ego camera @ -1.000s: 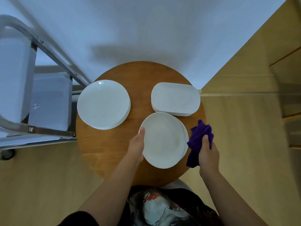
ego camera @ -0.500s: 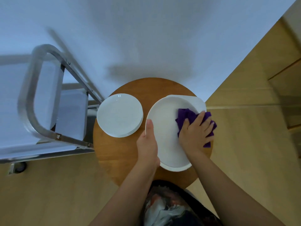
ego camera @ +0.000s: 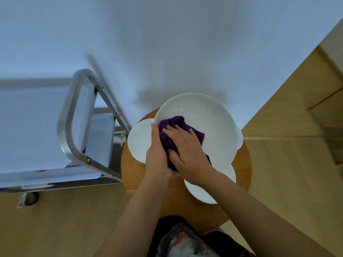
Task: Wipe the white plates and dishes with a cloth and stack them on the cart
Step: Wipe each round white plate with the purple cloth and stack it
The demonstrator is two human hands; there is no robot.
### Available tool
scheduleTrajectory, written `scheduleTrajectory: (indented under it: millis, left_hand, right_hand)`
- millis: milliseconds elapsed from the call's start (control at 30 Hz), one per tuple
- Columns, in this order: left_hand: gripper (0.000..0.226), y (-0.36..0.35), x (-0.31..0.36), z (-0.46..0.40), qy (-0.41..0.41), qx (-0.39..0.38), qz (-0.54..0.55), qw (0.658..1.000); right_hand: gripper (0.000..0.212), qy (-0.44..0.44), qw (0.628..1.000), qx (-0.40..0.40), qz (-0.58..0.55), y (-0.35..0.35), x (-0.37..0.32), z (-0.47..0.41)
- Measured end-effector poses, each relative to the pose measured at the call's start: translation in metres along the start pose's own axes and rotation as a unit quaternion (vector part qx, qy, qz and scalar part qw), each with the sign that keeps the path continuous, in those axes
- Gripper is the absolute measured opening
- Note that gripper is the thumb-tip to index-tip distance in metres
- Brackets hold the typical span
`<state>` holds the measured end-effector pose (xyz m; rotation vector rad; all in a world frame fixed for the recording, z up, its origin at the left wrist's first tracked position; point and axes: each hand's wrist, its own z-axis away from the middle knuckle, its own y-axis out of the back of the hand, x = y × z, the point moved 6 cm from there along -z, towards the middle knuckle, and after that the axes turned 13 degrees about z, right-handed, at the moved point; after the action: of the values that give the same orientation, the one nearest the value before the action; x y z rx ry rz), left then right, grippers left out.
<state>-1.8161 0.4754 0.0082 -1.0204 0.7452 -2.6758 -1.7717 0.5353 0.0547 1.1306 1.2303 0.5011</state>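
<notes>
Plate [ego camera: 207, 115] now raised, cloth [ego camera: 178, 125] leftward.

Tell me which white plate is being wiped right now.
The raised plate, held by the left hand, with the purple cloth pressed on it; the other plates lie on the table.

The raised plate [ego camera: 202, 123] hides most of the rectangular dish [ego camera: 239, 139] behind it. The cloth [ego camera: 178, 127] lies largely under the right hand [ego camera: 187, 151] (palm unseen). The cart [ego camera: 70, 127] runs off the left edge.
</notes>
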Motion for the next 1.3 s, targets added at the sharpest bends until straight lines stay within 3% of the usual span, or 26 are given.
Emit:
scheduleTrajectory:
  millis: [167,267,467,533,633,667,767,800,967,1100,1300]
  left_hand:
    - [0.059,-0.002,0.0,0.008,0.068,-0.018,0.075,0.995]
    - [0.086,-0.001,0.018,-0.002,0.041,-0.022,-0.016,0.999]
    - [0.089,-0.008,0.031,-0.007,0.033,-0.068,-0.12,0.99]
    - [0.084,-0.01,0.03,-0.007,0.023,-0.069,-0.136,0.988]
    - [0.081,-0.012,0.024,-0.007,0.035,-0.074,-0.135,0.987]
    - [0.083,-0.013,0.021,-0.008,0.055,-0.081,-0.123,0.988]
    - [0.085,-0.019,0.014,-0.007,0.13,-0.122,-0.075,0.981]
    - [0.085,-0.019,0.013,-0.006,0.14,-0.134,-0.09,0.977]
    - [0.078,-0.017,0.014,0.002,0.13,-0.123,-0.181,0.967]
    - [0.076,-0.027,0.019,0.007,0.127,-0.168,-0.145,0.967]
    - [0.077,-0.035,0.046,0.003,0.029,-0.185,-0.117,0.975]
  right_hand:
    - [0.057,0.0,0.995,-0.023,0.1,0.004,0.0,0.022]
    - [0.053,-0.01,0.992,-0.039,0.121,0.007,0.025,0.045]
    - [0.029,0.002,0.96,0.003,0.282,0.036,0.054,0.046]
    - [0.037,-0.053,0.972,0.058,0.22,0.053,0.052,0.043]
    - [0.038,-0.072,0.965,0.224,0.116,0.069,0.03,0.047]
    - [0.038,-0.052,0.969,0.212,0.111,0.061,0.022,0.046]
    - [0.048,0.046,0.988,0.008,0.147,0.019,0.012,0.041]
    - [0.051,0.078,0.984,-0.024,0.156,0.014,0.014,0.04]
    - [0.052,0.219,0.939,0.0,0.266,0.028,0.014,0.016]
    - [0.053,0.274,0.912,0.034,0.303,0.048,0.016,-0.003]
    - [0.061,0.08,0.961,0.113,0.238,0.088,0.049,-0.013]
